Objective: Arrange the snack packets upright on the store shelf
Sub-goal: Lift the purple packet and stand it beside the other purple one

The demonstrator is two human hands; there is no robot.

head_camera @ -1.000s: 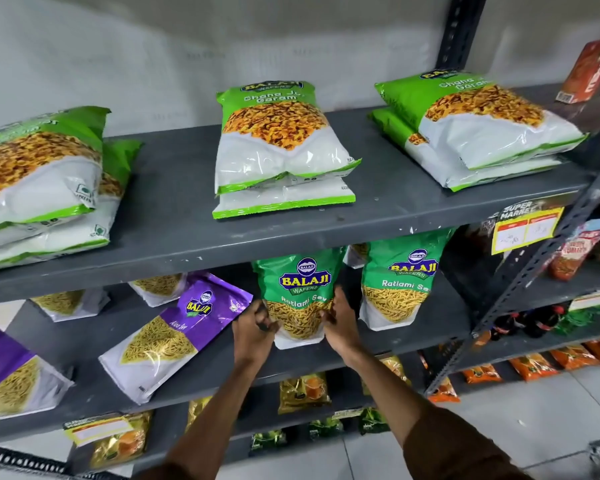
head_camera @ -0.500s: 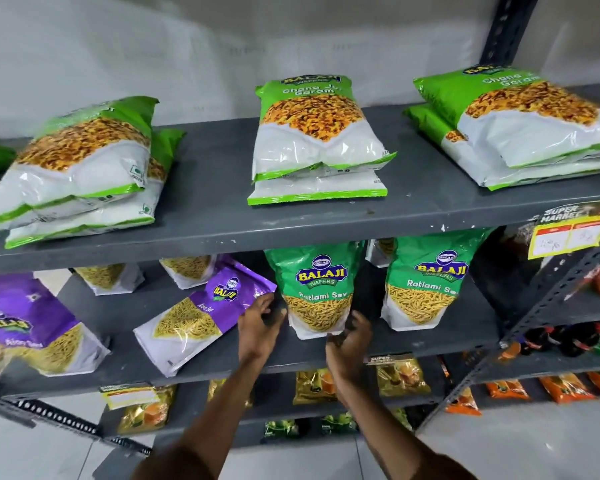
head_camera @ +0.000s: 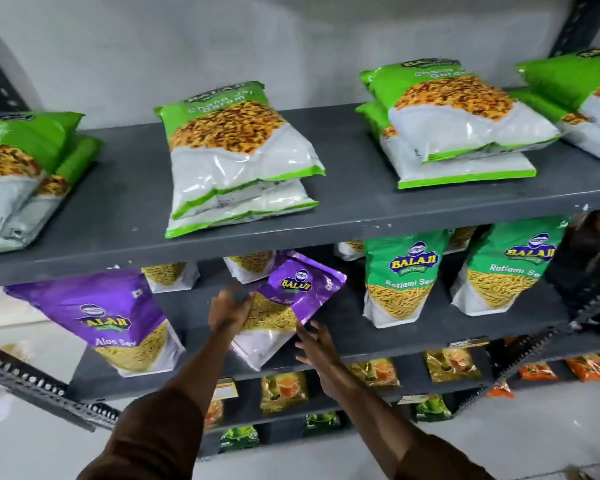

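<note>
Now the left hand point(head_camera: 230, 311) fingers grip a tilted purple Aloo Sev packet point(head_camera: 284, 306); right hand point(head_camera: 317, 344) fingers splayed wide.

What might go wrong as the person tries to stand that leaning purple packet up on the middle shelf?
The tilted purple Aloo Sev packet is touched only by the left hand; the right hand is open beside it, so it could slip off the shelf edge. Its top corner sits close to the upright green Ratlami Sev packet, which might get knocked over when the purple one is swung upright.
</note>
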